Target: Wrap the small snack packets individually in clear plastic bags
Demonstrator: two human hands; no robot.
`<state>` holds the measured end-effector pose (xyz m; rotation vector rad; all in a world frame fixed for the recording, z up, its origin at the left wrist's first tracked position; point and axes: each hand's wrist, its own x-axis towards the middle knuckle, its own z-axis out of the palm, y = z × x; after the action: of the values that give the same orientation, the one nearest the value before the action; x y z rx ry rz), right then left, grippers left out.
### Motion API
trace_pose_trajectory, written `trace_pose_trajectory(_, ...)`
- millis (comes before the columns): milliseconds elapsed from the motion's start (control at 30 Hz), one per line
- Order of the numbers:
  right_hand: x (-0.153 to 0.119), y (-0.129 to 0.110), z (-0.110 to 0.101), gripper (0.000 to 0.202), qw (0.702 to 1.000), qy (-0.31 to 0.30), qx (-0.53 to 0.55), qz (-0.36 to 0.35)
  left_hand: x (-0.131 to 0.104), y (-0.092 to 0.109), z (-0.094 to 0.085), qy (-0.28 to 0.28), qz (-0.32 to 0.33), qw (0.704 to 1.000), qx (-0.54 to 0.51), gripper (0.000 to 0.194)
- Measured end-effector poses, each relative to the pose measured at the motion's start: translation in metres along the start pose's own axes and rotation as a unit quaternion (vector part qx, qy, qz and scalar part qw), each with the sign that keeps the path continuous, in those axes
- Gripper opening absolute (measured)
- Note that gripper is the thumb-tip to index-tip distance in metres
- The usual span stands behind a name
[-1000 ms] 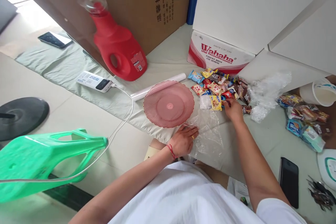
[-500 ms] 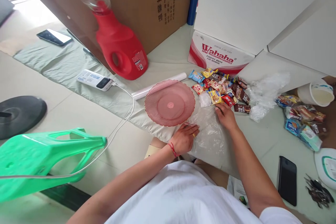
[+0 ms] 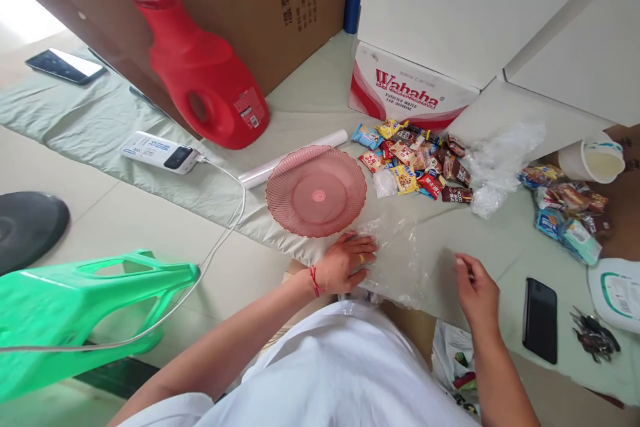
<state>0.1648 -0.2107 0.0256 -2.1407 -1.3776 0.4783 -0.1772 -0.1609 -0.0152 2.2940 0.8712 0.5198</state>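
My left hand point(image 3: 345, 263) lies flat on a clear plastic bag point(image 3: 395, 263), its fingers stretched out just below the rim of a pink ribbed plate point(image 3: 319, 196). My right hand point(image 3: 479, 290) is off to the right of the bag, between it and a black phone point(image 3: 540, 320). Its fingers are curled in, and no object shows in them. Beyond the bag, a pile of wrapped snacks point(image 3: 405, 153) lies beside the plate, with a white wrapped packet point(image 3: 385, 183) at its near edge.
A white roll point(image 3: 295, 159) lies behind the plate. Around the cloth stand a red jug point(image 3: 210, 73), a Wahaha carton point(image 3: 407, 90) and a white tub point(image 3: 593, 159). Crumpled plastic point(image 3: 500, 167), bagged snacks point(image 3: 570, 207) and keys point(image 3: 595, 333) lie right; a corded power bank point(image 3: 160, 152) lies left.
My right hand has left the near edge of the snack pile and come back toward me and to the right. My left hand stays on the bag. The view has shifted slightly.
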Motion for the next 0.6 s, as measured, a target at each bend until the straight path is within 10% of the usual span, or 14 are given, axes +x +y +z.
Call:
trace_pose_trajectory(267, 0.062, -0.071, 0.085, 0.058, 0.990, -0.114, -0.023, -0.077, 0.004, 0.009, 0.007, 0.010, 0.006, 0.998, 0.061, 0.056)
trace_pose_trajectory(600, 0.101, -0.009, 0.023, 0.049, 0.996, -0.043, -0.078, -0.026, 0.028, 0.001, 0.015, 0.087, -0.146, 0.973, 0.156, 0.053)
